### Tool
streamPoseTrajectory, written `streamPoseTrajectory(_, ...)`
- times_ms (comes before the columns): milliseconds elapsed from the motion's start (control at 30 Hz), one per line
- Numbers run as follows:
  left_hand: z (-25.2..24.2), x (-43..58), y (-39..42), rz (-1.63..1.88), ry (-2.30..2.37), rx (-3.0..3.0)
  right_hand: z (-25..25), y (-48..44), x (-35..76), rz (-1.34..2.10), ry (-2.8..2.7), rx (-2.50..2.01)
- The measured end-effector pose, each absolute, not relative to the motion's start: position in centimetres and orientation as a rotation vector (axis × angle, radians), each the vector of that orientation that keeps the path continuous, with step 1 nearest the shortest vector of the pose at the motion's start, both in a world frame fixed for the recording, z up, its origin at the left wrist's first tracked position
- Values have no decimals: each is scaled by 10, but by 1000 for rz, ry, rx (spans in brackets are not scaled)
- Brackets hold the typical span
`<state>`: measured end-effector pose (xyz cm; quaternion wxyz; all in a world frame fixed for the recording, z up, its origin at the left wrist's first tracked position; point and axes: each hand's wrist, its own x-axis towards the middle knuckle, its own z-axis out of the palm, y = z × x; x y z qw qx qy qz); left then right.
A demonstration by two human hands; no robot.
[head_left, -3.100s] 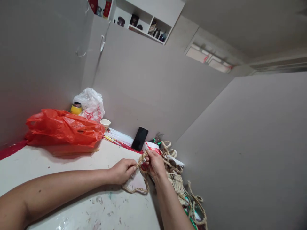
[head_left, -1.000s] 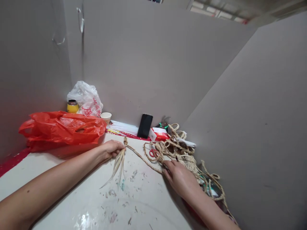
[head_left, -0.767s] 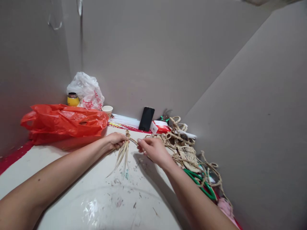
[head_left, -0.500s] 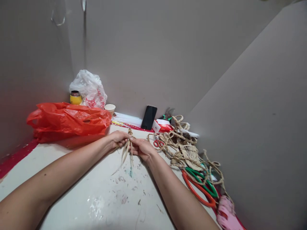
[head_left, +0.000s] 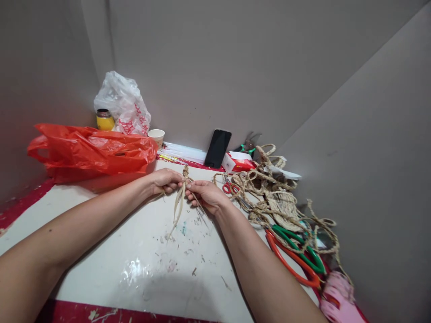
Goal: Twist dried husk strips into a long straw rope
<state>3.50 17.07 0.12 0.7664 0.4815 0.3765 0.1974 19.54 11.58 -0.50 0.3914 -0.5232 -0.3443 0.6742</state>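
A small braided piece of pale plant fibre stands up between my hands, with loose flat strands hanging below it onto the white board. My left hand pinches a strand on the left, close under the braid. On the right, my right hand pinches another strand between thumb and fingers, its thin ends trailing under the palm. Both hands are closed and nearly meet at the braid's base.
Left: a red plastic bag, white bag, yellow jar and paper cup. At the back, a phone leans on the wall. Right: tangled straw rope, small red scissors, and orange-handled and green-handled tools.
The camera view has tilted down and shifted slightly. My right hand has drawn a little away from my left, pulling strands to the right, while two flat strands hang in the middle.
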Motion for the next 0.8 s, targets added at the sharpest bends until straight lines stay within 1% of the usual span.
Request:
streamPoseTrajectory(333, 0, 38, 173, 464, 853, 1084, -3, 117, 188, 1678, -850, -1273)
streamPoseTrajectory(800, -3, 41, 169, 524, 888, 1084, 2, 125, 194, 1592, -967, -1466)
